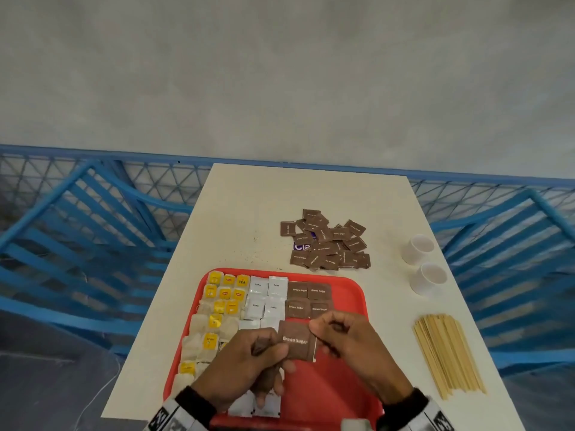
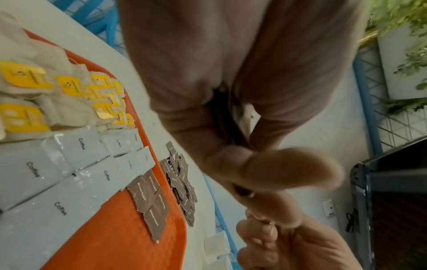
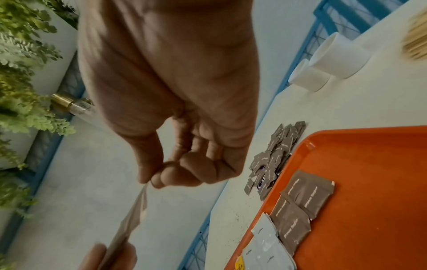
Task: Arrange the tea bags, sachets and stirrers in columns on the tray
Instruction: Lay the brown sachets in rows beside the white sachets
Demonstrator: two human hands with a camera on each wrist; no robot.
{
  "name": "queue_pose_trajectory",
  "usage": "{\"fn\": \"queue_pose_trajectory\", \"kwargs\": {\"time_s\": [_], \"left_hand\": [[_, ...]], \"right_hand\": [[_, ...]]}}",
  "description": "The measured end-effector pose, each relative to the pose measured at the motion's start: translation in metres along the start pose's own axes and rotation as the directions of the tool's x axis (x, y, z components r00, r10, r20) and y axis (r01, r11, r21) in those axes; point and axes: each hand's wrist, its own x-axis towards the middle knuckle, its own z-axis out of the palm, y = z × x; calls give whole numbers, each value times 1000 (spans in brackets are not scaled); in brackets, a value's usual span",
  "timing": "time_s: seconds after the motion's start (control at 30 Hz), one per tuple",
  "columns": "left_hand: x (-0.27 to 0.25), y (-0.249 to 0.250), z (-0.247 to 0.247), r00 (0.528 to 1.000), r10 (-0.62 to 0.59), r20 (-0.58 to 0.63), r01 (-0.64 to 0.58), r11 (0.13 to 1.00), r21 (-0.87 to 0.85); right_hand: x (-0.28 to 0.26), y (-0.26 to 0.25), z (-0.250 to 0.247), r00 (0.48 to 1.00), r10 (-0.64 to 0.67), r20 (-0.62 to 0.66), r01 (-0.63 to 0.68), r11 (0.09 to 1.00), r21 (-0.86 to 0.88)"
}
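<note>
Brown sachet [image 1: 298, 340] is pinched between left hand [image 1: 249, 362] and right hand [image 1: 348, 343] above the tray [image 1: 354, 293], likely for the brown column [image 1: 309, 299]'s near end.

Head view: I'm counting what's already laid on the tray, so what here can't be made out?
- Coffee sachets: near rows hidden behind the left hand, head view.
- Tea bags: nearest ones cut off by the left wrist, head view.
- Brown sugar pile: overlapping, uncountable; a purple packet mostly buried.
- Held brown sugar sachet: blurred and edge-on in the right wrist view.
</note>
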Motion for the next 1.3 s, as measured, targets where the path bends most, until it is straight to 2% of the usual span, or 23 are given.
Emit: {"fn": "queue_pose_trajectory", "kwargs": {"time_s": [0.2,0.3,0.37,0.47,0.57,0.67,0.8,0.83,0.93,1.0,1.17,1.3], "left_hand": [[-8,-4,9,990,42,-138,-42,999,2],[-10,-12,16,981,31,-193,-37,999,-29],[-12,-15,18,982,20,-190,-29,999,-44],[-12,-15,18,986,15,-168,-21,999,-35],[-9,-14,17,987,41,-156,-35,999,39],[-6,-11,16,989,67,-132,-49,990,134],[-1,-6,15,989,84,-118,-60,980,189],[0,-5,14,988,85,-126,-60,980,189],[3,-4,11,986,80,-147,-52,982,184],[3,-3,9,987,79,-140,-52,981,188],[-2,-1,1,990,85,-112,-65,983,173],[-8,3,-4,995,90,-47,-78,975,210]], "right_hand": [[-8,9,3,986,-74,-149,83,995,52],[-13,13,4,997,-15,-79,19,999,48],[-16,14,7,999,-11,-44,11,1000,9],[-15,13,10,993,-44,-106,44,999,-9],[-13,11,10,987,-61,-149,67,997,36],[-11,7,11,987,-92,-130,92,996,-5],[-5,4,7,979,-26,-200,39,998,57],[-4,4,5,982,-17,-189,27,998,51],[-5,7,1,1000,3,4,-2,998,-57],[-5,8,1,998,16,65,-11,997,-70],[-7,9,6,999,37,-29,-37,999,-3],[-15,7,18,993,-20,-116,25,999,38]]}}
